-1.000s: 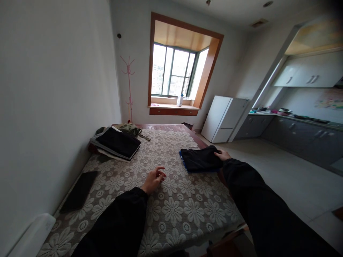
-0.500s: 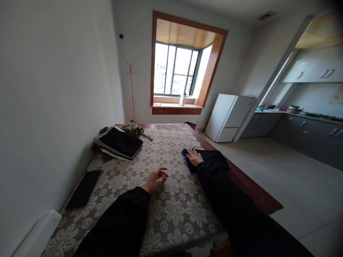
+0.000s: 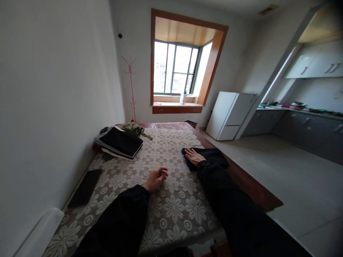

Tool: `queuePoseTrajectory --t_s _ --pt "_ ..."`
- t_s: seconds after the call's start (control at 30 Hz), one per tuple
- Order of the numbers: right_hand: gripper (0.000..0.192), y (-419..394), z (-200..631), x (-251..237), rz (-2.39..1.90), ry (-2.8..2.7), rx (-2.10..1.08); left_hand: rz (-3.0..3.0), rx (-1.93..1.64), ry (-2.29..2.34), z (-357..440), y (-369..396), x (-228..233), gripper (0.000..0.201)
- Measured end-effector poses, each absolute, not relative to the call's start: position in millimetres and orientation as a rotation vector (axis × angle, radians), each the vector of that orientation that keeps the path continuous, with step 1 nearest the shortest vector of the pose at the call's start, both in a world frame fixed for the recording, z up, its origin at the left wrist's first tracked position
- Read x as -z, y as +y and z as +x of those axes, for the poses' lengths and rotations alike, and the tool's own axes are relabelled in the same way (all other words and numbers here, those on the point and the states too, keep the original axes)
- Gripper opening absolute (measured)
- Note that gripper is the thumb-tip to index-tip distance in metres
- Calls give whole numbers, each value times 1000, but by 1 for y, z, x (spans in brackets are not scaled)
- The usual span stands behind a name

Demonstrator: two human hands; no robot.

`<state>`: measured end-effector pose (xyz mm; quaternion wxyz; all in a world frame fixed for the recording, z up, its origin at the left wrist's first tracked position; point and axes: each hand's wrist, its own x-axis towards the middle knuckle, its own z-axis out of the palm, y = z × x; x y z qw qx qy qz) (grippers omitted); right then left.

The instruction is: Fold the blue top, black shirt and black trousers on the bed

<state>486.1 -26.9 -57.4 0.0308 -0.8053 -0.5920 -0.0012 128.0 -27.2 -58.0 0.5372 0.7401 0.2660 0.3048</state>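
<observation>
Right hand [image 3: 193, 156] lies flat, palm down, fingers spread, on the near left part of a folded dark garment [image 3: 211, 155]; its grip is open and clasps nothing. The garment sits at the right edge of the table [image 3: 241, 180], on the flowered lace cloth [image 3: 171, 207], with a strip of blue showing along its left border. Left hand [image 3: 155, 178] rests on the lace cloth, well apart from the garment, fingers loosely curled, its grip narrow and empty. Both arms are in black sleeves.

At the far left of the table, close to the wall, a stack of folded clothes [image 3: 119, 142] lies with a dark piece on top and an olive item behind it. A flat dark slab [image 3: 85, 187] lies at the table's left edge, nearer the camera. Beyond the table: a window [image 3: 175, 69], a pink coat stand [image 3: 131, 89], and a white fridge [image 3: 230, 115].
</observation>
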Motion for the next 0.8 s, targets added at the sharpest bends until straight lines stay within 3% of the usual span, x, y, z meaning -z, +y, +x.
queuePoseTrajectory --t_s 0.2,0.47,0.7,0.8 --pt "76 -56 518 56 -2719 -1482 64 1800 -737 636 128 -28 57 24" --pt "79 -62 514 61 -2696 -1531 49 1858 -858 757 129 -27 56 29" --pt "65 -73 490 41 -2428 -1863 20 2015 -1134 1090 91 10 38 41" --pt "58 -65 453 38 -2262 -2004 1 2202 -1091 1362 66 31 37 49"
